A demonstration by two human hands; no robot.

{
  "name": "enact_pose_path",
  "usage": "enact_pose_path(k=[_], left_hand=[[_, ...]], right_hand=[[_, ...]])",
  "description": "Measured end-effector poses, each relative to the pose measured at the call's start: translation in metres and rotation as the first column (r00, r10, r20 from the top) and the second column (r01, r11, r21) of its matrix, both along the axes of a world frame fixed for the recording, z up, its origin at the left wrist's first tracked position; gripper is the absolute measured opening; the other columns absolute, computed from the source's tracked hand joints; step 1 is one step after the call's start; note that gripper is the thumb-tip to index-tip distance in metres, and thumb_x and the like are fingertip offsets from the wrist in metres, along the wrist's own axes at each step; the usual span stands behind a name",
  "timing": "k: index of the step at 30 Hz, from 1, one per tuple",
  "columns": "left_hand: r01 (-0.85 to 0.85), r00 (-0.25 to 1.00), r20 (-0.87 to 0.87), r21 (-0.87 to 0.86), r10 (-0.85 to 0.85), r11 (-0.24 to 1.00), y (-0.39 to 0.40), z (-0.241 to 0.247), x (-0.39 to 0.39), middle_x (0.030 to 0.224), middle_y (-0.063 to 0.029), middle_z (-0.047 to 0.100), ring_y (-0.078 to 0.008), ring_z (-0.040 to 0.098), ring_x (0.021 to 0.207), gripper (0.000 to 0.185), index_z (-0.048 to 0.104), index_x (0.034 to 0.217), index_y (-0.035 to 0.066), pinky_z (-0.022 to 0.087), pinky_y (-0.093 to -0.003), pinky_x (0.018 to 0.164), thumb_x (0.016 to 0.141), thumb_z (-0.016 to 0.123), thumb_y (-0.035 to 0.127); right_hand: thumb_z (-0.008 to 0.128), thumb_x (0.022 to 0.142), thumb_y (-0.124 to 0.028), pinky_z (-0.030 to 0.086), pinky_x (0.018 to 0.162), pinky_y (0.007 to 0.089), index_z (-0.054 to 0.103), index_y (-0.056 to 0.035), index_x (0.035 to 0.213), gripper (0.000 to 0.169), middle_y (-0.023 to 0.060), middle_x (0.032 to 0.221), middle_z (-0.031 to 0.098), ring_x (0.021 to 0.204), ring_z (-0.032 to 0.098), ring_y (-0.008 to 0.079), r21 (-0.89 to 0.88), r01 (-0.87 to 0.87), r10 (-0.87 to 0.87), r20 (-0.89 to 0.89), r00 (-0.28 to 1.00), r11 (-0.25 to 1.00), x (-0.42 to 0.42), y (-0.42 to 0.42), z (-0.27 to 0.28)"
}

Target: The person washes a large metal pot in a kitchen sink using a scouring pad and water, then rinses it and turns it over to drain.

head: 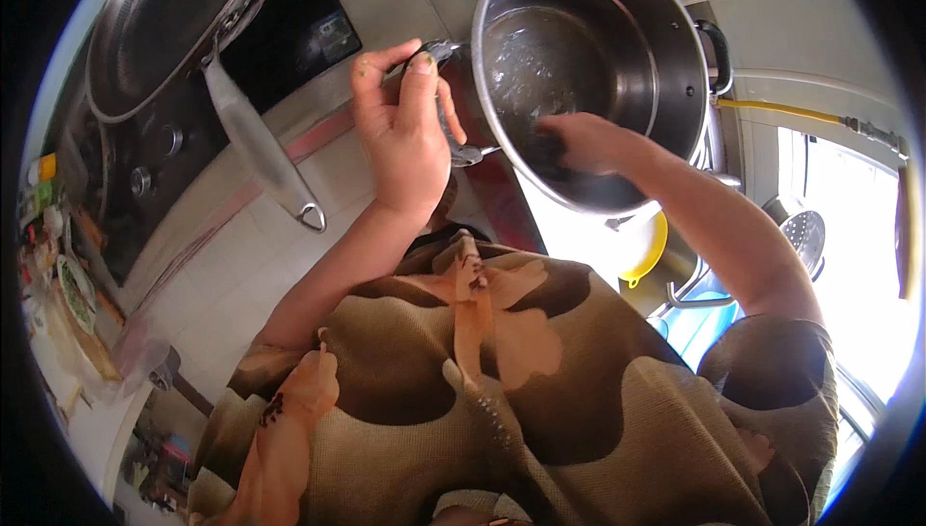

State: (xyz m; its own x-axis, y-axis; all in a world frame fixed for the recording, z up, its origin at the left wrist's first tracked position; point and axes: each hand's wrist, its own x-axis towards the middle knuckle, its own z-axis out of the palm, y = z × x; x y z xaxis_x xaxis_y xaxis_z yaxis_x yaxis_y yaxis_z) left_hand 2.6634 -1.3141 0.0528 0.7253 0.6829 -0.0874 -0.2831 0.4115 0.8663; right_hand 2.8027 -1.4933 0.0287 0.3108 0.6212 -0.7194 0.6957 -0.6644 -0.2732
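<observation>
A large deep stainless-steel pot (673,49) is tilted so that its mouth faces me, with some water glinting on its inside. My left hand (405,114) grips the pot's near black side handle (466,156); small greenish bits cling to its fingers. Inside the pot, my right hand (589,141) reaches down against the lower wall. Its fingertips are blurred and lost in dark shadow, so whether they hold a scrubber or nothing does not show. A second black handle (716,56) sticks out on the pot's far side.
A frying pan (159,27) with a long metal handle (253,143) sits on the black stove (304,49). Below the pot, right, are a yellow-rimmed strainer (655,247), a blue basin (698,323) and a perforated metal colander (799,233). A yellow hose (781,108) runs along the wall.
</observation>
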Motion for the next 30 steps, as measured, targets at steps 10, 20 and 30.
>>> enact_pose_path(k=[10, 20, 30], left_hand=[[0.009, 1.000, -0.015, -0.020, -0.010, 1.000, 0.006, 0.002, 0.001, 0.064, -0.0049, 0.046, -0.0096, 0.043, 0.048, 0.012, 0.043, 0.102, 0.006, 0.038, -0.0235, 0.037, 0.091, 0.045, 0.010], [0.032, 0.999, -0.040, 0.005, -0.031, 0.999, 0.003, 0.004, 0.001, 0.066, -0.0058, 0.048, -0.0107, 0.044, 0.051, 0.013, 0.045, 0.103, 0.008, 0.038, -0.0235, 0.040, 0.091, 0.044, 0.012], [0.043, 0.999, -0.017, -0.014, -0.043, 0.999, 0.006, 0.004, 0.002, 0.064, -0.0067, 0.048, -0.0118, 0.043, 0.048, 0.015, 0.045, 0.105, 0.007, 0.037, -0.0242, 0.040, 0.091, 0.044, 0.014]], right_hand=[[0.056, 0.072, -0.004, 0.045, 0.084, 0.0420, 0.052, -0.0037, 0.108, 0.037, 0.0179, 0.105, 0.057, 0.098, 0.056, 0.0338, 0.153, 0.024, -0.080, 0.378, 0.922, 0.988, 0.079, -0.003, -0.016], [0.056, 0.074, -0.006, 0.043, 0.089, 0.0380, 0.053, -0.0053, 0.110, 0.036, 0.0195, 0.111, 0.055, 0.106, 0.053, 0.0291, 0.323, 0.053, -0.180, 0.379, 0.908, 0.945, 0.085, 0.052, -0.034], [0.056, 0.071, -0.001, 0.042, 0.090, 0.0362, 0.054, -0.0012, 0.108, 0.037, 0.0178, 0.108, 0.059, 0.105, 0.054, 0.0310, 0.277, 0.243, -0.265, 0.045, 0.963, 0.930, 0.053, 0.063, -0.061]])
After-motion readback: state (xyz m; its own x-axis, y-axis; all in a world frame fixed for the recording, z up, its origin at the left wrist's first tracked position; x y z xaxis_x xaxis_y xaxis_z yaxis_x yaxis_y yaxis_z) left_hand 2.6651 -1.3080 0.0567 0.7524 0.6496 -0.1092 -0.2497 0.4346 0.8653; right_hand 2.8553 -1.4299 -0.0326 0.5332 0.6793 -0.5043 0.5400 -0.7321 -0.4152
